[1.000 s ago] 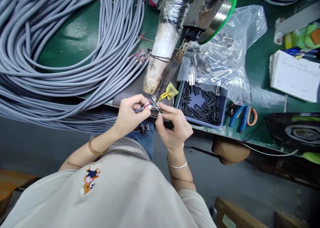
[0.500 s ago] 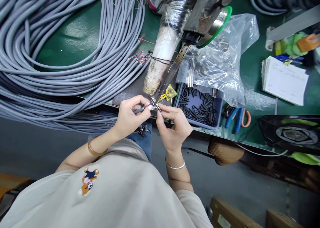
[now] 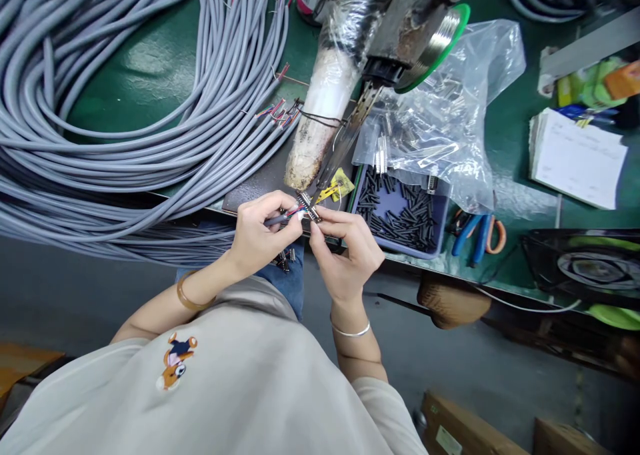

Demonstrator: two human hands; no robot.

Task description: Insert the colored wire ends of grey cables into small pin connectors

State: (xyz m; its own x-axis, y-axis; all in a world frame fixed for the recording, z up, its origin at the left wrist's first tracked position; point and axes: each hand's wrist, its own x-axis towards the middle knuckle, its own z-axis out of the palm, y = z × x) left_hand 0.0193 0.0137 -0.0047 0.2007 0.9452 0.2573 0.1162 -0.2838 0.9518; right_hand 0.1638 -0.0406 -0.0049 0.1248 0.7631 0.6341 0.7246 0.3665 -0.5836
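My left hand (image 3: 261, 232) pinches the end of a grey cable (image 3: 276, 220), whose thin coloured wires fan out toward a small metal connector (image 3: 309, 206). On the other side, my right hand (image 3: 349, 245) grips that connector between thumb and fingers. The dark tip of a soldering tool (image 3: 333, 162) reaches down to the connector from above, beside a white wrapped tube (image 3: 320, 112). Just behind my fingers lies a yellow tag (image 3: 341, 185). Whether the tip touches the wires is too small to tell.
Many grey cables (image 3: 150, 148) cover the table's left side. To the right are a purple tray (image 3: 393, 205) of black sleeves, a plastic bag (image 3: 465, 122) of connectors, blue-handled pliers (image 3: 481, 238), a paper pad (image 3: 577, 155) and a black fan (image 3: 590, 265). A green-rimmed solder spool (image 3: 435, 48) hangs above.
The view has shifted slightly, and things on the right appear a little further right. My hands hold nearly the same pose, with the cable and connector still between them.
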